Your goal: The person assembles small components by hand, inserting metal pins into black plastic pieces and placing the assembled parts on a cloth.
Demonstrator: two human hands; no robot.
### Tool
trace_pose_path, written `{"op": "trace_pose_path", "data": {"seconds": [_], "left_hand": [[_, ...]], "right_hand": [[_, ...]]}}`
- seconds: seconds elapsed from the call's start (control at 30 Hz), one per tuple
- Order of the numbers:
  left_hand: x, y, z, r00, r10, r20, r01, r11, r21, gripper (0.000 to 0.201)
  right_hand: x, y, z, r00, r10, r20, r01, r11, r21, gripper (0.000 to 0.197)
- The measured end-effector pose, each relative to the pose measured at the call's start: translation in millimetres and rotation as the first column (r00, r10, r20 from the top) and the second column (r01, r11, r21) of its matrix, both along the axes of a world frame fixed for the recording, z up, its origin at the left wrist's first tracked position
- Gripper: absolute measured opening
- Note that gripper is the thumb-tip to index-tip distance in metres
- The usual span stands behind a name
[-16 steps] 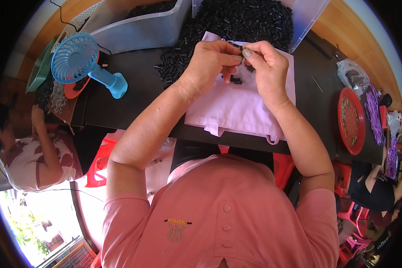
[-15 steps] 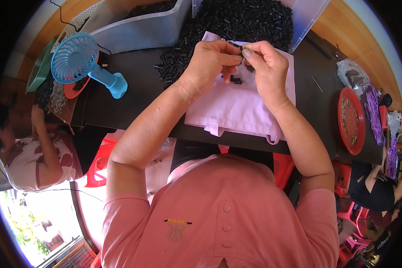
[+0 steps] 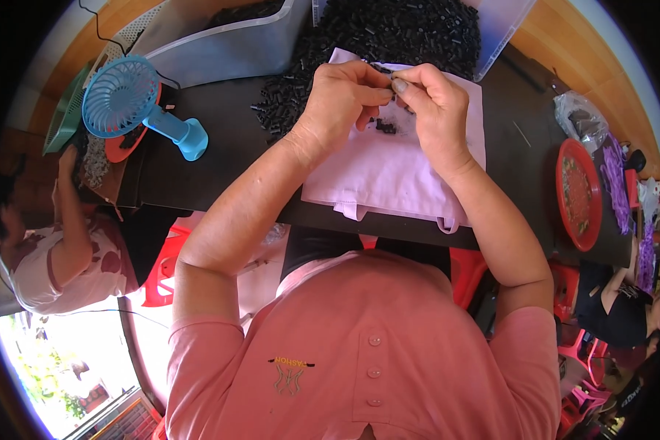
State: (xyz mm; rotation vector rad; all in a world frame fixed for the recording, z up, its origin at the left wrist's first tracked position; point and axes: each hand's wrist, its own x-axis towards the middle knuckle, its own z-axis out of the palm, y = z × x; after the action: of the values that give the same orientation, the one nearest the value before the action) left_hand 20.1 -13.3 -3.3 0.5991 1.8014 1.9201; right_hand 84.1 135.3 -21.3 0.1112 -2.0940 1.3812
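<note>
My left hand [image 3: 339,95] and my right hand [image 3: 440,103] meet above a lilac cloth bag [image 3: 389,172] lying flat on the dark table. Both are closed in a pinch, thumb against forefinger, with the fingertips almost touching. Whatever sits between the tips is too small and too covered to name. Just below the fingers, a few small black cylindrical pieces [image 3: 386,127] lie on the bag, amid grey smudges. Behind the hands spreads a large heap of similar black pieces [image 3: 400,37], partly reaching under the bag's far left side.
A translucent bin [image 3: 235,55] stands at the far left, near a blue handheld fan [image 3: 121,95]. On the right are a red tray [image 3: 562,192], a clear plastic bag [image 3: 576,121] and purple strips [image 3: 614,187]. People sit at both sides; one person's arm [image 3: 66,191] shows at left.
Both hands stay pinched together over the bag, shifting only slightly. My left hand's lower fingers have curled in a little, uncovering more of the black pieces. The person at left has moved an arm.
</note>
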Motion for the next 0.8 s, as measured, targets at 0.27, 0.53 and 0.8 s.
{"op": "trace_pose_path", "data": {"seconds": [0.27, 0.53, 0.8], "left_hand": [[-3.8, -0.5, -2.0, 0.998, -0.014, 0.064, 0.014, 1.0, 0.01, 0.011], [-11.7, 0.2, -3.9, 0.984, -0.043, 0.173, 0.015, 0.987, 0.159, 0.011], [-8.1, 0.4, -0.9, 0.972, -0.113, 0.205, 0.07, 0.976, 0.205, 0.014]], "right_hand": [[-1.2, -1.2, -3.8, 0.997, 0.071, 0.031, -0.065, 0.986, -0.151, 0.004], [-3.7, -6.6, -5.1, 0.975, -0.117, -0.191, 0.183, 0.908, 0.377, 0.033], [-5.3, -3.1, -5.8, 0.921, -0.147, -0.36, 0.309, 0.838, 0.45, 0.03]]}}
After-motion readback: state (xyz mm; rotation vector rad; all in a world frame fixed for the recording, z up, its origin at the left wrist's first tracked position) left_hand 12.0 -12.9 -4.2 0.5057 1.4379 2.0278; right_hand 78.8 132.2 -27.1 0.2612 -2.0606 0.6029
